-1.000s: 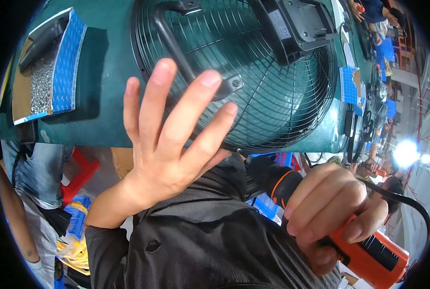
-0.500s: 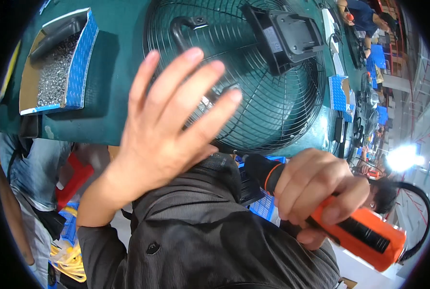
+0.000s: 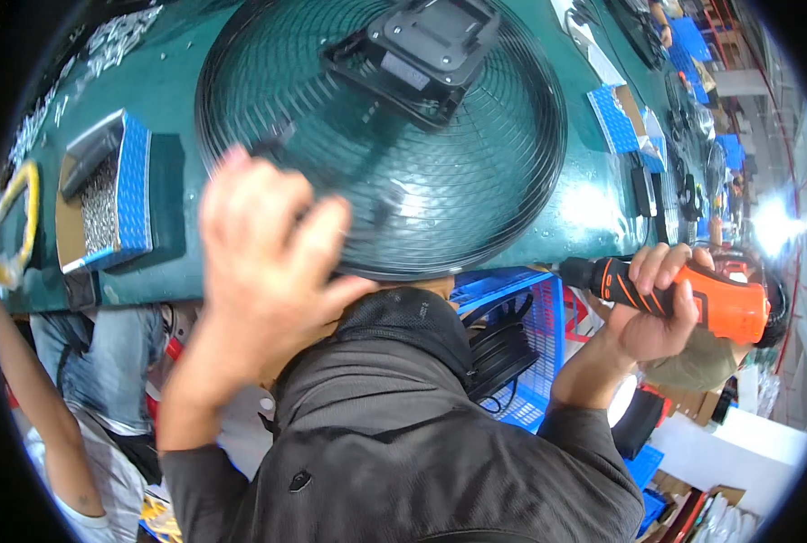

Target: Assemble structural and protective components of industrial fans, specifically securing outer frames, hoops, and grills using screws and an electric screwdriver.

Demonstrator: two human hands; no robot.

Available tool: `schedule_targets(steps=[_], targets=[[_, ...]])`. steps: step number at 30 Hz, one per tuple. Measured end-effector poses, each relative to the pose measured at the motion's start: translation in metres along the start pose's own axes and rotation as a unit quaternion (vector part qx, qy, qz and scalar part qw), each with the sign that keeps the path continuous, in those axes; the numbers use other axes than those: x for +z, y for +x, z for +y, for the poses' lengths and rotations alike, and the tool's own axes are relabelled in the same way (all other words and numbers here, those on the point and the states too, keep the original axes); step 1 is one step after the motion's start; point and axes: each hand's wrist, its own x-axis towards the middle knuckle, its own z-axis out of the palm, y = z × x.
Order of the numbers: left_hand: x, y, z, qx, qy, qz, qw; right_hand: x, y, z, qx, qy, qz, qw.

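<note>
A round black wire fan guard (image 3: pixel 512 195) lies on the green table, with a black plastic bracket (image 3: pixel 435 45) near its far side. Over the guard's left rim is my left hand (image 3: pixel 263 240), smeared by motion. Its fingers look bent, and a blurred dark piece (image 3: pixel 272 140) shows just past them; whether I hold it cannot be told. Off to the right, beyond the table's near edge, my right hand (image 3: pixel 661 303) is closed around an orange and black power screwdriver (image 3: pixel 725 303). Its black nose points left, apart from the guard.
On the left stands a blue and white cardboard box (image 3: pixel 137 195) of small screws, near a yellow tape roll (image 3: pixel 33 213). More metal parts (image 3: pixel 118 41) lie scattered at the far left. A blue crate (image 3: pixel 548 339) stands below the table edge. Another person's arm (image 3: pixel 60 434) shows at left.
The guard and bracket sit further left in view. My left hand has gone from spread fingers to bent ones. My right hand has swung up and right with the power screwdriver.
</note>
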Motion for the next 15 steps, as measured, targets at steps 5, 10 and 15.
schedule_targets(steps=[5,10,15], targets=[[0.06,0.006,0.077,-0.008,0.139,0.106,0.985,-0.011,-0.014,0.041,-0.027,-0.07,0.103,0.992],[-0.007,-0.011,0.008,-0.072,0.034,0.086,0.993,-0.012,-0.009,0.051,-0.043,-0.084,0.078,0.993],[-0.093,-0.008,-0.091,-0.381,0.199,-0.127,0.894,-0.012,-0.005,0.055,-0.052,-0.036,0.079,0.995]])
